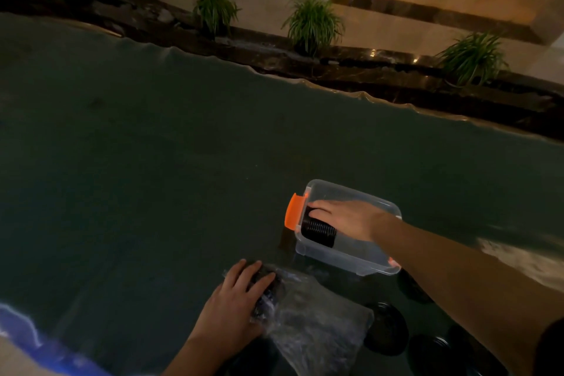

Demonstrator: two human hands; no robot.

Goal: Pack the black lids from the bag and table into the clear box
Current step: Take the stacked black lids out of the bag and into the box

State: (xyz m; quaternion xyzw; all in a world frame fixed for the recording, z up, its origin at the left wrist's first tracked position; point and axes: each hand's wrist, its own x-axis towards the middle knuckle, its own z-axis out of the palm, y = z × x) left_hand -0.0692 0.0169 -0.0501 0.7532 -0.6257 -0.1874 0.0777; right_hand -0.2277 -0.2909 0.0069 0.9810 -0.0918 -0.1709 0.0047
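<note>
A clear box (pixel 360 264) with orange latches stands on the dark table. Inside it lies a stack of black lids (pixel 319 230) on its side. My right hand (pixel 345 218) reaches into the box and rests on that stack, fingers curled over its far end. A clear plastic bag (pixel 317 327) lies crumpled in front of the box, with dark lids showing through near its left end. My left hand (pixel 235 302) presses down on that end of the bag, fingers spread over the lids inside. Loose black lids (pixel 386 328) lie on the table right of the bag.
The table (pixel 152 177) has a dark green cover and stretches far left and back. More black lids (pixel 430 354) lie at the lower right, partly under my right arm. Potted plants (pixel 314 21) stand beyond the far edge.
</note>
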